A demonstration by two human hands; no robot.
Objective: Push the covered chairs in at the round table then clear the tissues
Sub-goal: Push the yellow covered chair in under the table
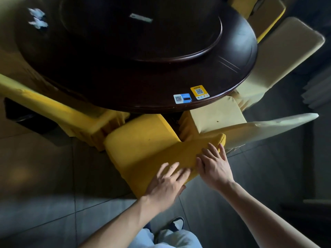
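Against the top of the yellow covered chair (143,149), both hands press flat with fingers straight, left hand (168,185) just beside right hand (214,167). Its seat reaches just under the tabletop (143,83) edge. Far across the tabletop, well apart from the hands, lie the crumpled tissues (38,18).

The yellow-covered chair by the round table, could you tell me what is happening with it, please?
A person has both hands flat on the top of the backrest of the yellow fabric-covered chair: the left hand and the right hand press on it with straight fingers. The chair's seat sits partly under the edge of the dark round wooden table. The crumpled white tissues lie untouched on the table's far left side.
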